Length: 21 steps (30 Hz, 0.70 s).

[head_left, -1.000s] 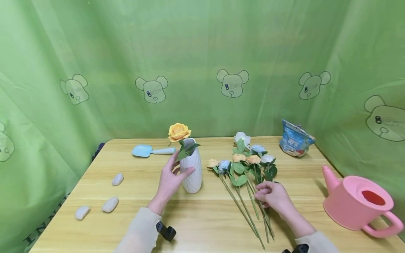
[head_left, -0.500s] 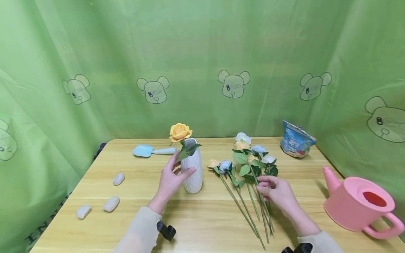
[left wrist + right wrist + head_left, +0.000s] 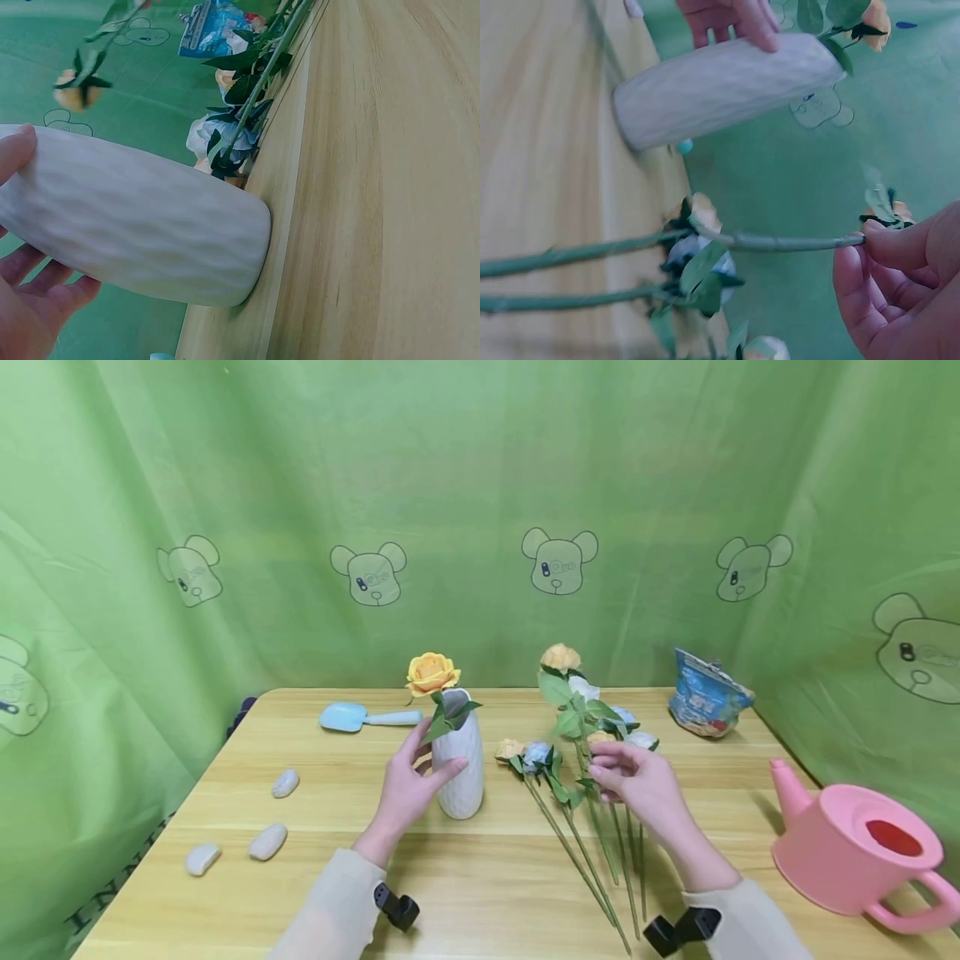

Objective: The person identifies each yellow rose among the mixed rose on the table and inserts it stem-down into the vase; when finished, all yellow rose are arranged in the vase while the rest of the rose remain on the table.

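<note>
A white textured vase stands upright on the table, a yellow-orange rose with green leaves leaning out of its mouth. My left hand grips the vase from its left side, thumb and fingers round its upper part. With thumb and fingers, my right hand pinches the green stem of a peach rose, raised above the other flowers. Beneath and beside it lie several artificial roses, among them a peach one, a light blue one and a white one.
A pink watering can stands at the right, and a blue crinkled bag at the back right. Behind the vase lies a light blue toy shovel. Several pale stones are at the left. A green curtain encloses the table.
The peach rose has risen from the pile, its bloom now above the white one, as my right hand moved up and slightly left. My left hand stays on the vase.
</note>
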Available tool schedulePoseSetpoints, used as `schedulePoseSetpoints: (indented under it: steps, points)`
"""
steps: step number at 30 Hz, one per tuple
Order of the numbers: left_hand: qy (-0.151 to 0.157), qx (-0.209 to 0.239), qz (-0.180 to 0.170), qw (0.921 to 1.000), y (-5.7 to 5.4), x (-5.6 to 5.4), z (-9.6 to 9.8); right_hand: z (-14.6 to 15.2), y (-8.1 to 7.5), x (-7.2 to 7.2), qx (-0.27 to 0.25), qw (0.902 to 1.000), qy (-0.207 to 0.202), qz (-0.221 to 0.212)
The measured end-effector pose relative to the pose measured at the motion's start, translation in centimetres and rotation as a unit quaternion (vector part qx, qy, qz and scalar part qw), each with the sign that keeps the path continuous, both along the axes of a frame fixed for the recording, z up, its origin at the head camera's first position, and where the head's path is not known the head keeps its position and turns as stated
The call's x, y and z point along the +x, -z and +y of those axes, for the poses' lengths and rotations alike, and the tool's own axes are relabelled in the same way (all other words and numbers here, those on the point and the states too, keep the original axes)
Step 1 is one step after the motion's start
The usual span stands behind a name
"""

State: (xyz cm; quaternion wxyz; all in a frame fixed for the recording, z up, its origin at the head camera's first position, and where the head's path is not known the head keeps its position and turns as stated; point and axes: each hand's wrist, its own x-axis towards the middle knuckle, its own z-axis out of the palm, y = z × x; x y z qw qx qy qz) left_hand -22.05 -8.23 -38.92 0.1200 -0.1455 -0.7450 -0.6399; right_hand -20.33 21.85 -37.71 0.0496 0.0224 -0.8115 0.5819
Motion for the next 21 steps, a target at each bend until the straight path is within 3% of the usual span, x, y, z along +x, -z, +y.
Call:
schedulePoseSetpoints:
  steps: [8, 11, 16, 21]
  points:
    - [-0.002, 0.01, -0.005, 0.9999, 2.4, -1.9, -0.2, -2.5, -2.9, -1.7, -0.028, 0.9986, -0.022, 0.038]
    - [-0.006, 0.011, -0.005, 0.9999, 2.8, -2.0, -0.3, -3.7, -4.5, -2.6, -0.053, 0.9967, -0.034, 0.051]
    - [-0.007, 0.008, -0.01, 0.9999, 2.5, -1.7, -0.4, -6.1, -8.1, -4.0, -0.068, 0.9935, -0.041, 0.082]
    - [-0.002, 0.0, -0.009, 1.0, 0.8, -0.6, -0.1, -8.6, -11.9, -5.4, -0.119, 0.9839, -0.037, 0.128]
